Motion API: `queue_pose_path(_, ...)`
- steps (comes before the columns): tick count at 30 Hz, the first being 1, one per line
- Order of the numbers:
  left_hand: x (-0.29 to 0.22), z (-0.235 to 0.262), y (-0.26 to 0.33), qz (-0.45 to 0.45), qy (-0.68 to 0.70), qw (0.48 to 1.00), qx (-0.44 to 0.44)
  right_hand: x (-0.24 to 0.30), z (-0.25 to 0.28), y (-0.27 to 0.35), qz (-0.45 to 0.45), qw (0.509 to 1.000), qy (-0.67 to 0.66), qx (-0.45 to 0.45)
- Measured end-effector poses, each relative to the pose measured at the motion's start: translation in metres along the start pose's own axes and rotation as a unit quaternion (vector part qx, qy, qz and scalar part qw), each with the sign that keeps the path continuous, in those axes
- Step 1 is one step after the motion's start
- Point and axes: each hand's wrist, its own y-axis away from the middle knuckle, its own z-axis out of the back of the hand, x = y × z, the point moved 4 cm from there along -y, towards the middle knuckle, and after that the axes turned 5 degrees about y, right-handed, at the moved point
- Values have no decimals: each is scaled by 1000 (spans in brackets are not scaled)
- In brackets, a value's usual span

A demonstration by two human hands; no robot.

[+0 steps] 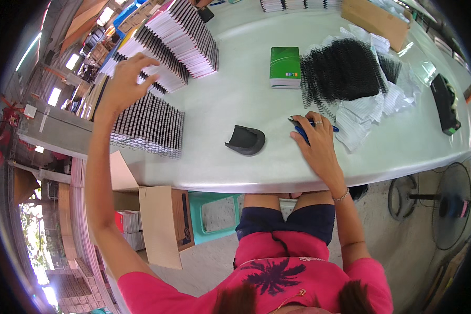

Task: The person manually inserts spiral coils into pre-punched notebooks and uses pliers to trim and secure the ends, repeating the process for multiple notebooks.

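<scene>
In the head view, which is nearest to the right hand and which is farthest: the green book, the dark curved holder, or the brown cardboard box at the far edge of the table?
From the right hand:
1. Dark curved holder, on the table just to the hand's left.
2. Green book, farther up the table, beside the black spiral coils.
3. Brown cardboard box, at the table's far edge.

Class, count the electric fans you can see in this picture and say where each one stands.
2. One fan stands on the floor at the right, below the table's edge; a second fan sits just left of it. Others may be hidden.
</scene>
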Motion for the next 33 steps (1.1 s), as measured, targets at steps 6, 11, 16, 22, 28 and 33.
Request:
queue_pose_path(6,-121,-70,4,-134,87,982,105,-4,14,-55,56,998,6,-34)
queue_pose_path(11,-178,-120,27,-158,166,964,133,-25,-7,-123,125,991,13,-37)
queue_pose_path(16,-171,-155,31,-114,165,964,172,-34,-29,-136,127,991,28,-15)
queue_pose_path(22,-154,-159,6,-51,144,976,156,-50,-41,-132,133,989,51,-27)
queue_pose_path(28,-140,-161,-31,-52,162,985,18,-42,-33,-127,118,992,47,-14)
queue_pose_path(33,-148,-164,-69,133,508,850,35,-44,-7,-129,49,994,-81,-62)
